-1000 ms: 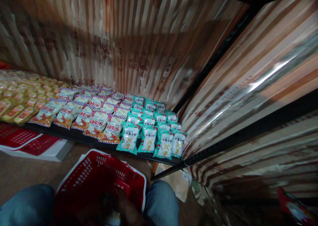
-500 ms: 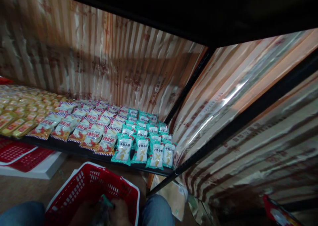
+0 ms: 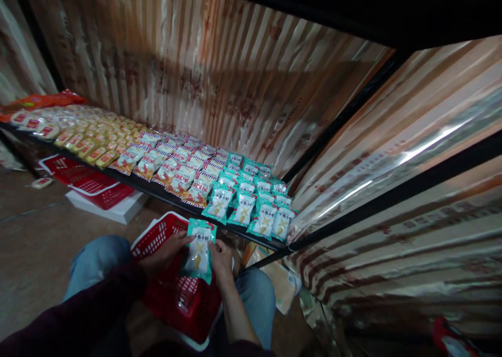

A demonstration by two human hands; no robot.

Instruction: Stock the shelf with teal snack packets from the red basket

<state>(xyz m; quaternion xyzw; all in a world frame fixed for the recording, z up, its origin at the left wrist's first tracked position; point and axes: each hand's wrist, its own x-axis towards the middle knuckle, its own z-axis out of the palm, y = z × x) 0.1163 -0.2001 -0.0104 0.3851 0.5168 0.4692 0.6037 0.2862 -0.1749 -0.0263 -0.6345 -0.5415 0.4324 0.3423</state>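
Between my two hands is a teal and white snack bag (image 3: 198, 252), its printed front facing up. My left hand (image 3: 171, 247) pinches its left edge, and my right hand (image 3: 221, 257) grips the right edge. Below the bag, between my knees, stands a red plastic basket (image 3: 160, 294) with a white rim; something clear and shiny lies in it, too dim to name. Just beyond my hands, matching teal snack bags (image 3: 263, 218) stand in rows at the right end of a black shelf (image 3: 157, 192).
Left along the shelf come white and orange snack bags (image 3: 181, 179), yellow packs (image 3: 88, 147) and an orange package (image 3: 39, 102). More red baskets (image 3: 105, 192) sit on a white box (image 3: 127, 210) under the shelf. A black post (image 3: 337, 122) and striped sheeting (image 3: 372, 200) close the right side.
Both hands have come up out of the basket with the teal snack bag, now held flat above it. The view has shifted left, showing more of the shelf.
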